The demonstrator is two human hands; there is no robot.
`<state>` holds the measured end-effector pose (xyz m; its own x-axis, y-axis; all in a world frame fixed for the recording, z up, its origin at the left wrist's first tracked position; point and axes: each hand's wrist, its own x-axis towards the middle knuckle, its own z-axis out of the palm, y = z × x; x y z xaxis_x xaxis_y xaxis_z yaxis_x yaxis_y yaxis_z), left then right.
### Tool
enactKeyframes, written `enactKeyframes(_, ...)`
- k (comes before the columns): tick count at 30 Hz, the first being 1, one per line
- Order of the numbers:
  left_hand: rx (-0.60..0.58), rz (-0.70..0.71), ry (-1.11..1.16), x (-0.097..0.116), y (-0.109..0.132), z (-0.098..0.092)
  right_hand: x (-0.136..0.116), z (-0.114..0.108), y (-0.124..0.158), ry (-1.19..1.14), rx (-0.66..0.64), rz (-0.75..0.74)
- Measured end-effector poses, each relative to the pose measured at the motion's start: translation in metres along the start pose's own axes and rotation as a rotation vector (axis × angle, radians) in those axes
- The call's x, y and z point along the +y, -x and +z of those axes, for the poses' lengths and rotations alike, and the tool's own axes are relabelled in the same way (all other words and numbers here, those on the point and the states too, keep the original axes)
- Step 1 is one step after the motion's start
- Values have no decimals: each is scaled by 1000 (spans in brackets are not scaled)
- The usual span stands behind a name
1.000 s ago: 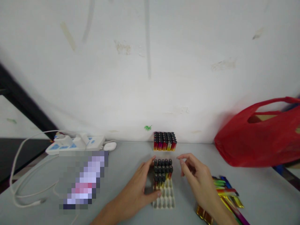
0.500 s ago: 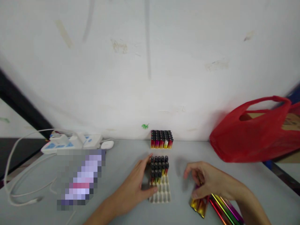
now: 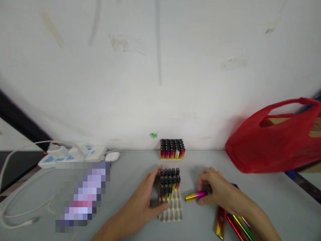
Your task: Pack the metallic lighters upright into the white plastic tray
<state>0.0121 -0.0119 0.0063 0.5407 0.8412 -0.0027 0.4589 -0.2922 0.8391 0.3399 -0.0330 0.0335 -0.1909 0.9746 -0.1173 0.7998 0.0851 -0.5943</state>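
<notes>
bare table (image 3: pixel 135 167) between tray (image 3: pixel 172 214) and power strip (image 3: pixel 72 156)

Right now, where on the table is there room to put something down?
Bare table lies between the blurred thing and the left hand, and more in front of the red bag, past the right hand. It is crowded around the tray, the lighter that hand holds, and the loose lighters near the edge.

Grey table (image 3: pixel 130 174) bears tray (image 3: pixel 174 211), probably lighters (image 3: pixel 220 228).
</notes>
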Motion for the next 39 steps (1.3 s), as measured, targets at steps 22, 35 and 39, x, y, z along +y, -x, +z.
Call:
enactKeyframes(22,22,2,-4,0,-2,1,-53,44,-6,166,188,23)
enactKeyframes(35,-14,3,3,1,0,-1,-54,54,-3,-312,307,86)
enactKeyframes(39,-25,-10,9,2,1,-3,-56,58,-4,-579,387,219)
